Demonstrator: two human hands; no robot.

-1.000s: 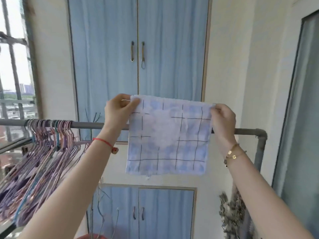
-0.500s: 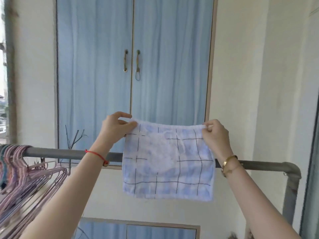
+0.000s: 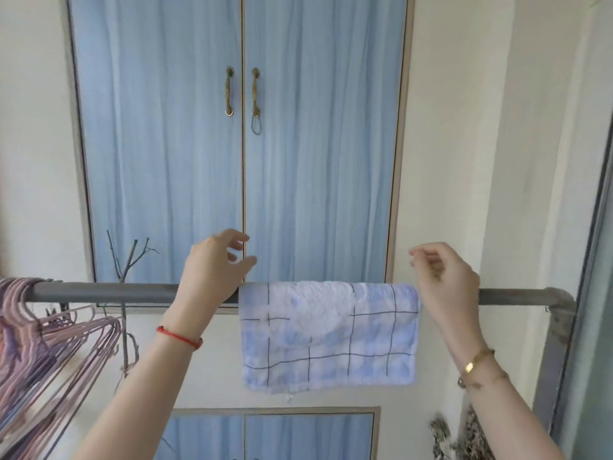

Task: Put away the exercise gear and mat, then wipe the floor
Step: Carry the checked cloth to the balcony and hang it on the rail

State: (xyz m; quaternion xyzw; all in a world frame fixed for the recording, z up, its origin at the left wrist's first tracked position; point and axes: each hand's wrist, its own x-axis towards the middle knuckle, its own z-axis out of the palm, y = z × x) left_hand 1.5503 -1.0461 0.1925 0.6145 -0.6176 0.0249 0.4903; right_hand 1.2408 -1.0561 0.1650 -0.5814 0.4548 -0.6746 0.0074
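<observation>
The cloth (image 3: pixel 328 333) is soft, nubby terry with a matt face. The rail (image 3: pixel 106 292) it hangs over is dull grey metal pipe. The hangers (image 3: pixel 49 343) look like thin wire under a smooth, faintly shiny coating. The cabinet doors (image 3: pixel 159 144) are smooth and matt, their handles (image 3: pixel 229 91) glossy brass-coloured metal.

Left hand (image 3: pixel 212 272) and right hand (image 3: pixel 446 282) raised, fingers loosely curled, apparently empty.

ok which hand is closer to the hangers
Left. The left hand is at the left edge of the cloth, toward the hangers; the right hand is at its right edge, farther off.
</observation>
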